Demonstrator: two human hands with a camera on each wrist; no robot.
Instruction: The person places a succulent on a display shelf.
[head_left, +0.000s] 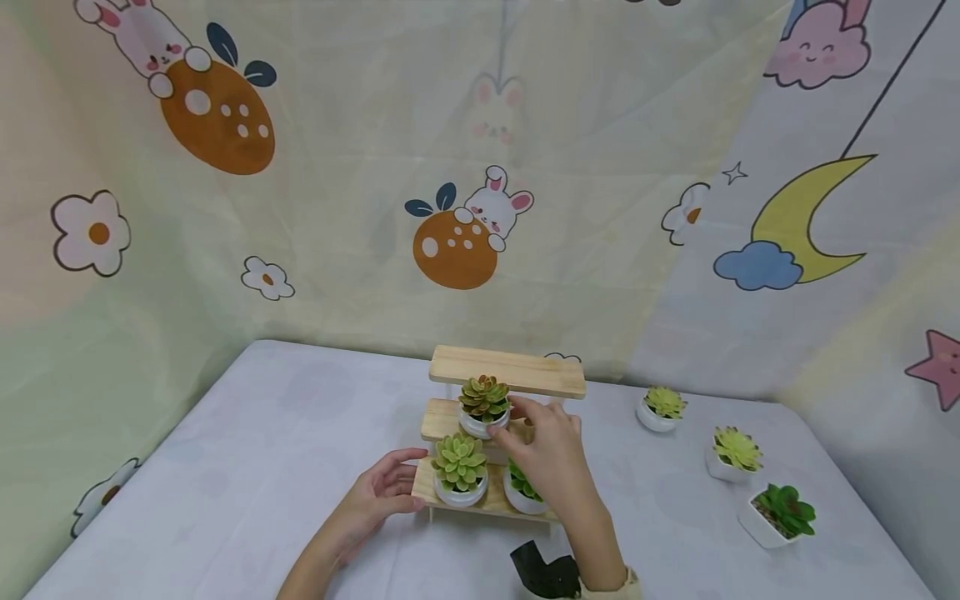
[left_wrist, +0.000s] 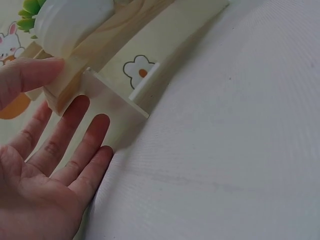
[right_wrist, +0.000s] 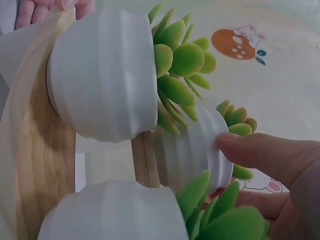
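Pot (head_left: 474,427) is upright, rim (right_wrist: 226,165) pinched by right hand (head_left: 551,450).

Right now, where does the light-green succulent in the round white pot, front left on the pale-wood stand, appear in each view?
Head: low, just left of centre, the light-green succulent on the pale-wood stand.
Left wrist: top left, its round white pot cut by the top edge.
Right wrist: upper left to centre, the pot side-on, leaves pointing right.
Shared landmark: the person's bare left hand, holding the stand's end beside it.
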